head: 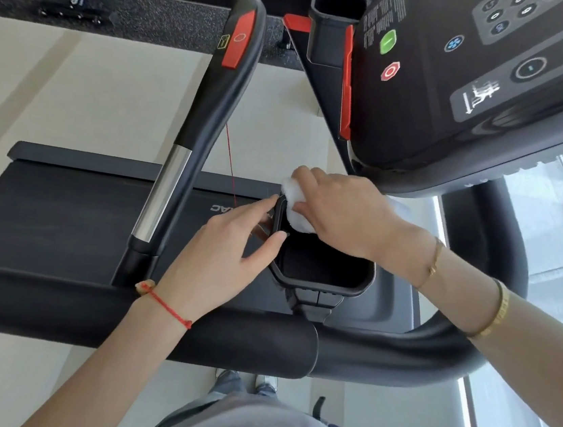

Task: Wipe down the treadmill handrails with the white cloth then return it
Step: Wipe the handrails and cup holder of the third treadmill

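Note:
My right hand (338,211) grips the bunched white cloth (296,208) at the far rim of a black cup holder (321,278) on the treadmill. My left hand (229,253) pinches the holder's left rim, fingers curled over its edge. A long black handrail (211,105) with a silver section and a red button panel runs away from me on the left. A thick padded black handrail (118,314) crosses in front of me and curves up on the right. Part of the cloth is hidden under my right hand.
The console (484,78) with green and red buttons hangs above on the right. A second cup holder (333,24) sits farther away. A thin red safety cord (230,168) hangs over the black belt (60,214). My feet show on the pale floor below.

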